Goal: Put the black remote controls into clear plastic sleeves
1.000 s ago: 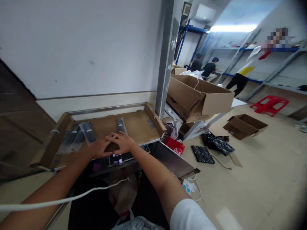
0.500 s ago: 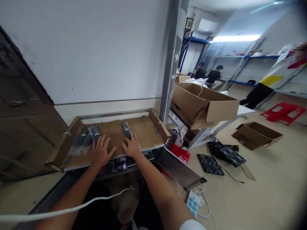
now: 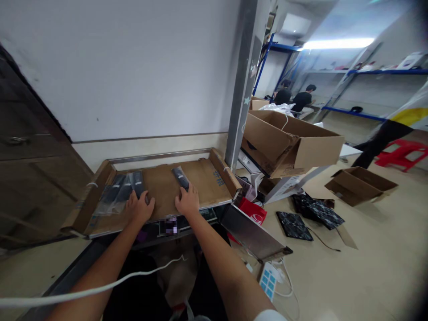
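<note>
On the cardboard-lined tray [image 3: 160, 196] in front of me lie several dark, elongated packets with small white bands. My left hand [image 3: 139, 208] closes its fingers and thumb around the lower end of one dark packet [image 3: 136, 180]. Left of it, two more dark packets [image 3: 117, 187] lie in clear plastic. My right hand [image 3: 188, 200] is closed on the near end of a separate dark packet [image 3: 179, 176], which is tilted on the cardboard. The exact kind of these packets cannot be made out, and my fingers cover their near ends.
A white cable [image 3: 133, 277] crosses in front of my forearms. To the right are a large open carton [image 3: 317, 149], a red bag [image 3: 252, 211], a power strip [image 3: 268, 281] and black patterned panels [image 3: 294, 226] on the floor. A grey post [image 3: 242, 84] rises behind the tray.
My left hand's spread fingers have closed around a packet. My right hand has closed on the other packet's near end. The view has shifted slightly; the person at right appears farther right.
</note>
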Tool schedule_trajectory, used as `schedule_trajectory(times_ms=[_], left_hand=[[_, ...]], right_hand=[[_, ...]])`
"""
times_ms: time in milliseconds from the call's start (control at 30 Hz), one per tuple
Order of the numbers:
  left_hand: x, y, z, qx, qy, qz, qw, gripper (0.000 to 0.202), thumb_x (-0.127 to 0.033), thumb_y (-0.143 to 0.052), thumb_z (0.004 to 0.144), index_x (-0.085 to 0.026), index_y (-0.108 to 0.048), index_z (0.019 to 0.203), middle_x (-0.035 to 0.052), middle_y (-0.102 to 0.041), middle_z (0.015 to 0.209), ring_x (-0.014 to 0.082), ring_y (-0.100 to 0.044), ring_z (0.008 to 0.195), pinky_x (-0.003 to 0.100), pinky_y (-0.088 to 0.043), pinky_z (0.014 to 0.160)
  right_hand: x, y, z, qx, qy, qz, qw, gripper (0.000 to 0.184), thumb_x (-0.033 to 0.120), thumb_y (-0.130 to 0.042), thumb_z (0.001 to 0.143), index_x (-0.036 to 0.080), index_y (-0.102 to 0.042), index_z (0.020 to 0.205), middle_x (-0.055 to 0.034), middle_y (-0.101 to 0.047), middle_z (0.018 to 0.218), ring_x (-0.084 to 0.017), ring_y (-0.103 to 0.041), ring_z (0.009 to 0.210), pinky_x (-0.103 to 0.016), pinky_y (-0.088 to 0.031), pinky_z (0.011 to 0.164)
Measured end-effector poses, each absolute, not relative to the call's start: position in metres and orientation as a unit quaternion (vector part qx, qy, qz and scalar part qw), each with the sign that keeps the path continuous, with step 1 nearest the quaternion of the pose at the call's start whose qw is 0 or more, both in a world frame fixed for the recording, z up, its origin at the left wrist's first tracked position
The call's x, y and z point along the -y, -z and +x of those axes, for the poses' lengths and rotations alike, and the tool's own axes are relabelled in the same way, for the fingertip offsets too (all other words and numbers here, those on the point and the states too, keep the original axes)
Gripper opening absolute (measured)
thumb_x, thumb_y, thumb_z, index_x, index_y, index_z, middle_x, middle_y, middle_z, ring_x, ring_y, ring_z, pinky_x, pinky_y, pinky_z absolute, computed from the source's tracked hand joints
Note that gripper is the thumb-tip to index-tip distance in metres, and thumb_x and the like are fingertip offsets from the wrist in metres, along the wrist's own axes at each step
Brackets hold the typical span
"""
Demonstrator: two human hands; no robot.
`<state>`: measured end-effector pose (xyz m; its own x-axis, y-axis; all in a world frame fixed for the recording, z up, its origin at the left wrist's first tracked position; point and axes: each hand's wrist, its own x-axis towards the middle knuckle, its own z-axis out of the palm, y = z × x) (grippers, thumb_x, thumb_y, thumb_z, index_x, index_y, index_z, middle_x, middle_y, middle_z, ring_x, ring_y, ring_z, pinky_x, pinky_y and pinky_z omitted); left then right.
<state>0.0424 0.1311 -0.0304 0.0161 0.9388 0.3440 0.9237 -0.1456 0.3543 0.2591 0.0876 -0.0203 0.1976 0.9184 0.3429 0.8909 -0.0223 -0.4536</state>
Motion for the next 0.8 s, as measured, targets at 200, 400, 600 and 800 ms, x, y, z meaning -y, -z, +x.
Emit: schedule_trajectory(times_ms=[200,400,600,800], left_hand=[[-0.134,0.027,0.043,-0.650,-0.228,0.725,0.006,0.054,-0.047,-0.047,0.096,-0.015,-0.064,0.136,0.0249,-0.040,0.156,0.0430,-0.040,0.145,0.061,-0.036,0.115],[-0.131,0.024,0.043,-0.640,-0.230,0.733,0.010,0.052,-0.045,-0.045,0.097,-0.014,-0.064,0.135,0.0255,-0.040,0.154,0.0426,-0.039,0.146,0.062,-0.035,0.116],[-0.133,0.020,0.047,-0.625,-0.294,0.723,0.004,0.049,-0.046,-0.052,0.095,-0.015,-0.062,0.131,0.0219,-0.036,0.158,0.0413,-0.037,0.147,0.060,-0.036,0.118],[-0.095,0.011,0.029,-0.541,-0.473,0.689,0.095,0.043,-0.048,-0.051,0.096,-0.015,-0.061,0.121,0.0200,-0.055,0.140,0.0326,-0.050,0.137,0.052,-0.040,0.118]], right_hand=[[-0.087,0.020,0.259,0.633,-0.010,-0.712,0.304,0.036,0.033,-0.062,0.089,0.014,-0.074,0.117,-0.0237,-0.050,0.147,-0.040,-0.053,0.127,-0.055,-0.041,0.109],[-0.083,0.020,0.261,0.645,-0.001,-0.704,0.297,0.027,0.030,-0.059,0.090,0.019,-0.076,0.108,-0.0165,-0.054,0.148,-0.035,-0.061,0.112,-0.050,-0.049,0.097],[-0.088,0.024,0.260,0.664,0.015,-0.681,0.309,0.024,0.027,-0.061,0.089,0.015,-0.076,0.104,-0.0179,-0.052,0.151,-0.036,-0.047,0.137,-0.051,-0.040,0.113],[-0.071,0.015,0.274,0.643,0.086,-0.655,0.388,0.016,0.029,-0.070,0.088,0.017,-0.077,0.095,-0.0157,-0.067,0.131,-0.030,-0.060,0.127,-0.045,-0.051,0.108]])
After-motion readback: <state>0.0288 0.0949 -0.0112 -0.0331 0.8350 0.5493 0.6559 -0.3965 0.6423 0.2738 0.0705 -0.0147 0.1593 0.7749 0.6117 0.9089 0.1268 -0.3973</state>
